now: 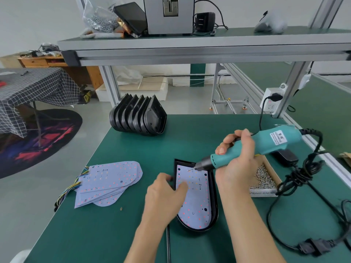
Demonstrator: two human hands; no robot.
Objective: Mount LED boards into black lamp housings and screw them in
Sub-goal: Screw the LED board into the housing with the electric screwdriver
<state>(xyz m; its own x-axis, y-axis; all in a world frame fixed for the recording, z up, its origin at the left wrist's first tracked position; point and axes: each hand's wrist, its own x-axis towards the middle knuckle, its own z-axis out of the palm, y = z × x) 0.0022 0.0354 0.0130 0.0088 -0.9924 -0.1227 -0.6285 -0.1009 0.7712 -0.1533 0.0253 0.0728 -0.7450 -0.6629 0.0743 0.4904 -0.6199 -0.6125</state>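
A black lamp housing (214,196) lies on the green mat in front of me with a pale LED board (197,198) seated inside it. My left hand (165,196) rests on the housing's left rim, fingers curled over the edge and thumb pressing on the board. My right hand (235,158) grips a teal electric screwdriver (266,145). A screw sits on its bit, which points at the board's far end. A fanned stack of LED boards (110,183) with coloured wires lies to the left. A row of several empty black housings (138,116) stands at the mat's far edge.
A cardboard box of screws (264,179) sits right of the housing, under my right hand. The screwdriver's black cable (296,177) coils at the right, with a plug connector near the front edge. A power socket (271,101) is on the frame post. An overhead shelf carries equipment.
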